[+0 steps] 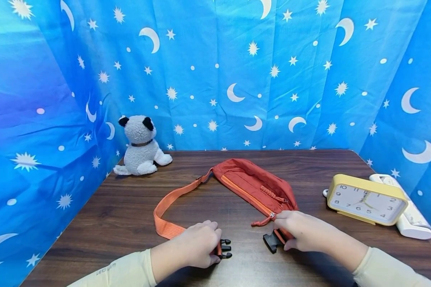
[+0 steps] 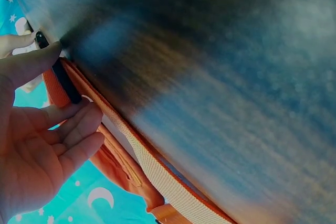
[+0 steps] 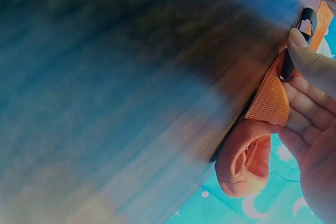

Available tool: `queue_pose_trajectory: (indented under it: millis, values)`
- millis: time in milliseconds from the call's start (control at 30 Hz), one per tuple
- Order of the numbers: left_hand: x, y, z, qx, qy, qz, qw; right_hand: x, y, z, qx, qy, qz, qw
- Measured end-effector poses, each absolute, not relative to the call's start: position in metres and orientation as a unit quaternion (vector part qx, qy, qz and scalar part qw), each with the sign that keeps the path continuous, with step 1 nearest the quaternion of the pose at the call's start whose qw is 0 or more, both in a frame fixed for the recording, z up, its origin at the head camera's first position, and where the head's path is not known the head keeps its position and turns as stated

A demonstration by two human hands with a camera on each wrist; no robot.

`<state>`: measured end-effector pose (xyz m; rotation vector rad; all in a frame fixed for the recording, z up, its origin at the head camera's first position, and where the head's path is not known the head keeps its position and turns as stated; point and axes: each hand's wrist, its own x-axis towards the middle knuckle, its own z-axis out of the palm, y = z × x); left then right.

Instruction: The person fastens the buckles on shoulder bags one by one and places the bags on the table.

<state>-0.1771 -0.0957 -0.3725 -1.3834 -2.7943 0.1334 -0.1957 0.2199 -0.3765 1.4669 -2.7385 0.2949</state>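
A red waist bag [image 1: 253, 185] with an orange zipper lies on the table, its orange strap [image 1: 172, 197] curving out to the left. My left hand [image 1: 201, 244] pinches the black pronged buckle half [image 1: 226, 248] at the strap's end; the left wrist view shows thumb and fingers on either side of the black buckle piece [image 2: 65, 80]. On the bag's near right end, my right hand [image 1: 305, 233] pinches the black socket buckle half [image 1: 272, 242], also seen as a socket [image 3: 306, 22] in the right wrist view. The two halves face each other, apart.
A white plush dog [image 1: 140, 147] with black ears sits at the back left. To the right stands a yellow alarm clock [image 1: 366, 199], with a white object [image 1: 414, 221] behind it. A blue star-and-moon curtain [image 1: 215, 75] surrounds the dark wooden table [image 1: 129, 215].
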Motion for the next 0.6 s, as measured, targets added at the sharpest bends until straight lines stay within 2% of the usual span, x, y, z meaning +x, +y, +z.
queue_pose_trajectory:
  millis: [600]
  values:
    - [-0.1796, -0.0968, -0.3734, -0.449, -0.893, 0.036, 0.015, -0.1966, 0.2196, -0.3774, 0.476, -0.874, 0.098, 0.021]
